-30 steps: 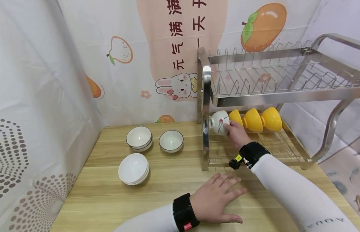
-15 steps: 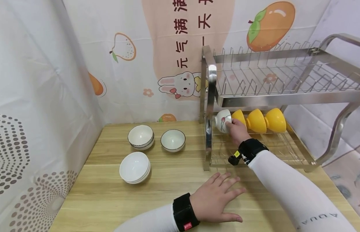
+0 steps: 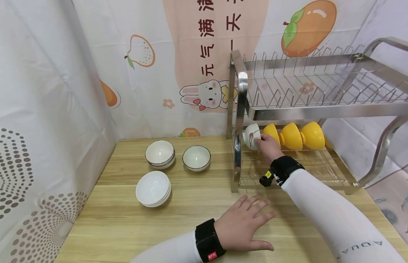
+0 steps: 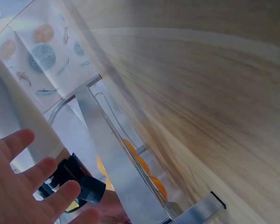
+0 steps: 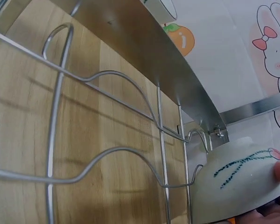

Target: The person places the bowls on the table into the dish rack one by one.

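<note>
A right hand (image 3: 269,148) grips a small white ceramic bowl with a painted flower (image 3: 251,136), tipped on its side in the steel dish rack's (image 3: 240,95) lower tier beside three yellow bowls (image 3: 290,136). It is probably light, glazed-slick and breakable; the rim looks the best hold. The left hand (image 3: 244,227) lies flat, fingers spread, on the wooden table (image 3: 118,219).

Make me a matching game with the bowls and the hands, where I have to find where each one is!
Things:
1. white ceramic bowl with a red flower pattern
2. three yellow bowls
3. left hand
4. stack of plain white bowls

Places:
A. flat on the wooden table, fingers spread
B. on its side at the left end of the metal rack's lower shelf, held by the right hand
C. on the table, front left
D. in a row on the lower shelf

Pairs: 1-B, 2-D, 3-A, 4-C
</note>
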The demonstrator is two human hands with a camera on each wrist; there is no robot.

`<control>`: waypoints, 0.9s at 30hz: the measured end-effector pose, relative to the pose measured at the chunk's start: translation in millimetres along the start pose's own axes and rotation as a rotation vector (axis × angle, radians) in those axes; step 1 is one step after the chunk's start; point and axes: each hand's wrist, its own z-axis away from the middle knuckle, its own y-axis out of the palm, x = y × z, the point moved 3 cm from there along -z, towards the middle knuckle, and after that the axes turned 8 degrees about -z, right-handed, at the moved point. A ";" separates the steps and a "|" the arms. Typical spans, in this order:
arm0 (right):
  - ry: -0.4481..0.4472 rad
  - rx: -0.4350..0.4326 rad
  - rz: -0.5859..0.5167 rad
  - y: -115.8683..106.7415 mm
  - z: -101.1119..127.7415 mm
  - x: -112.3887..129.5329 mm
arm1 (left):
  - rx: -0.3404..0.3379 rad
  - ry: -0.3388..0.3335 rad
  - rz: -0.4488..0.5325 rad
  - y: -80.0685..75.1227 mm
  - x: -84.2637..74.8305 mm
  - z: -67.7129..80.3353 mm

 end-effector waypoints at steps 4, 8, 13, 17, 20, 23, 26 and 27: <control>0.001 0.009 0.041 -0.8 3.4 1.3 | -0.002 0.001 -0.005 -2.0 -2.0 1.8; 0.010 0.019 0.073 -1.6 8.6 3.4 | -0.015 -0.012 -0.010 -2.8 -4.6 4.3; 0.016 0.043 0.090 -1.3 17.5 7.3 | -0.033 -0.046 -0.014 -5.2 -6.7 9.3; 0.024 0.073 0.081 -3.5 29.8 10.1 | -0.030 -0.070 0.008 -8.0 -4.6 15.5; 0.032 0.095 0.083 -8.6 46.2 12.1 | -0.035 -0.095 0.019 -10.1 0.3 22.4; 0.000 0.127 0.144 -13.8 68.8 12.9 | -0.042 -0.137 0.025 -12.4 7.8 31.0; -0.078 0.148 0.296 -18.7 96.1 11.0 | -0.045 -0.189 0.030 -15.2 17.5 40.8; -0.117 0.154 0.355 -20.3 105.7 9.1 | -0.043 -0.207 0.029 -16.3 21.0 44.3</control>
